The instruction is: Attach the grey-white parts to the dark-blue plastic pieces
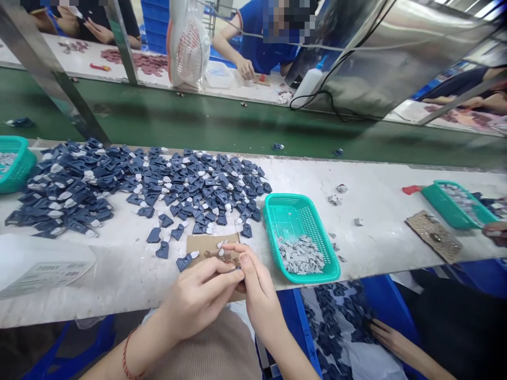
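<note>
My left hand [204, 293] and my right hand [257, 285] meet over a piece of cardboard [198, 243] at the table's front edge. Fingers of both are pinched together around a small dark blue part, mostly covered by the fingertips. The right index finger reaches out toward a small whitish piece [221, 245] on the cardboard. Just left of the cardboard lies a dark blue part with a white tip [185, 261]. Behind it spreads a large heap of similar blue parts [198, 184]. A green basket [332, 264] holding small grey pieces stands right of my hands.
A white sheet or bag [43, 264] lies at the left. Another green basket [19, 179] stands behind it. At the right are a third basket [447, 206], a cardboard pad [431, 237] and a co-worker's hand [495, 229]. A green belt [198, 121] runs behind the table.
</note>
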Motion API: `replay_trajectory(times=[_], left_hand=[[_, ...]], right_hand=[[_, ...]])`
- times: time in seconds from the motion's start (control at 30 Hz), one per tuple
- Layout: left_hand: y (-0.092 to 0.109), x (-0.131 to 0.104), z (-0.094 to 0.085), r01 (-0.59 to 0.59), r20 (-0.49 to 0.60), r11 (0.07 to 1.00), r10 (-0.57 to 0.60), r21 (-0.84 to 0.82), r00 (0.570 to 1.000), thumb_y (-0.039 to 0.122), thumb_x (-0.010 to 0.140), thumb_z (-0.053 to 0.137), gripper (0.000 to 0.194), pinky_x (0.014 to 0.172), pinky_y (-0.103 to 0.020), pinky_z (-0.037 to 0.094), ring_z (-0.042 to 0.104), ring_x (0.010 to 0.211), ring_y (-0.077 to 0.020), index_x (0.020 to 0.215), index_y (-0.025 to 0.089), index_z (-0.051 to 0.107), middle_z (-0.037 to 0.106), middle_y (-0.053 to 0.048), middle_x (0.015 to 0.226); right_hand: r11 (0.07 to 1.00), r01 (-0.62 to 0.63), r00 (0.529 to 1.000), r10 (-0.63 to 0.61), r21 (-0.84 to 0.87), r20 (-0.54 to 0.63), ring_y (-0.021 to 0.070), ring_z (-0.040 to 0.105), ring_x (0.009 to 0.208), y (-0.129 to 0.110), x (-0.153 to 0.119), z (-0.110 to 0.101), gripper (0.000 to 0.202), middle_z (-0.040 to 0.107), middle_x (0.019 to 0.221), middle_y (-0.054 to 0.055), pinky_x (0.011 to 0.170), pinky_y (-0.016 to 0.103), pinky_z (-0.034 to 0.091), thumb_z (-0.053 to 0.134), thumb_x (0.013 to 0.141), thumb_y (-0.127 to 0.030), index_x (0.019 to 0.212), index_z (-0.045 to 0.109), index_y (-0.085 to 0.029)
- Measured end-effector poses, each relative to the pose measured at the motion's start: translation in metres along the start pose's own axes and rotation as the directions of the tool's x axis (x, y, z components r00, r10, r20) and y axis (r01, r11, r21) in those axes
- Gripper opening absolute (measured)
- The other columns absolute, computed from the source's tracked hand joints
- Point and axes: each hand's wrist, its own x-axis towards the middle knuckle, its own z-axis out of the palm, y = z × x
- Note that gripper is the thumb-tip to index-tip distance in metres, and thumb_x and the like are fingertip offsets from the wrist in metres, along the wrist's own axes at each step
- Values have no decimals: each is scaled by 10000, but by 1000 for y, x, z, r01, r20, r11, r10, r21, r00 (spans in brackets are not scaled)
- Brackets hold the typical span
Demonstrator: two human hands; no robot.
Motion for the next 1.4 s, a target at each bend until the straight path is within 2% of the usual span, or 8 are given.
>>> replay_trajectory(times=[0.27, 0.43, 0.5, 0.63, 0.93, 1.13, 1.27, 1.4], left_hand=[[-1, 7, 7, 22, -8, 993, -23, -116, 1000, 15, 844, 565, 332, 712, -230, 534, 656, 775, -141, 1080, 224, 670, 689, -59, 882], [-12, 24, -4, 364, -42, 857, -406, -364, 913, 180, 883, 581, 258, 671, -227, 565, 645, 796, -145, 1080, 273, 719, 638, -40, 898], [-20, 35, -14, 441, -52, 797, -504, -414, 862, 265, 871, 606, 237, 693, -255, 585, 642, 828, -162, 1071, 262, 734, 633, -49, 941], [-44, 69, -38, 529, -125, 771, -600, -353, 790, 369, 795, 682, 300, 768, -303, 580, 664, 827, -185, 1053, 227, 741, 675, -63, 1067], [-155, 191, -79, 668, -278, 722, -614, 180, 739, 234, 786, 620, 330, 789, -317, 530, 683, 886, -252, 1074, 117, 729, 749, -98, 959], [-213, 239, -86, 671, -225, 592, -652, 447, 724, 324, 886, 612, 230, 820, -393, 530, 668, 884, -204, 971, 119, 674, 706, -61, 962], [-223, 269, -75, 576, -180, 568, -602, 588, 778, 331, 903, 591, 269, 900, -456, 500, 616, 1036, -235, 1085, 137, 629, 636, -94, 1149], [-220, 313, -35, 382, -21, 651, -490, 656, 871, 324, 907, 582, 281, 964, -498, 455, 569, 1130, -257, 1121, 145, 619, 598, -107, 1233]], right_hand=[[1000, -2, 999, 3, -30, 46, 159, 542, 574, 4, 3, -19, 433, 594, 679, -2, 539, 281, 425, 356, 957, -543, 1134, 600, -233], [814, 127, 964, -236, -566, -122, 215, 617, 822, -4, 30, -101, 292, 666, 864, 59, 713, 330, 464, 448, 937, -388, 1033, 651, -202], [601, 174, 957, -290, -780, -10, 252, 609, 973, -5, 46, -138, 274, 670, 987, 93, 824, 388, 461, 408, 931, -302, 984, 657, -203], [548, 273, 962, -165, -791, 218, 246, 635, 952, -4, 73, -181, 182, 702, 971, 76, 849, 382, 477, 537, 863, -269, 912, 704, -216], [477, 410, 903, -95, -777, 418, 224, 641, 875, -6, 88, -189, 190, 687, 919, 74, 784, 348, 503, 535, 897, -270, 886, 716, -215], [433, 416, 907, -136, -799, 399, 222, 627, 893, 0, 85, -192, 140, 645, 941, 77, 779, 339, 499, 542, 865, -169, 881, 675, -211], [414, 362, 929, -83, -835, 361, 216, 616, 896, 2, 87, -192, 186, 625, 948, 74, 770, 323, 498, 543, 780, -60, 885, 622, -192], [335, 341, 937, -49, -878, 345, 206, 618, 832, -2, 94, -192, 205, 619, 920, 62, 702, 299, 489, 519, 767, -31, 867, 580, -200]])
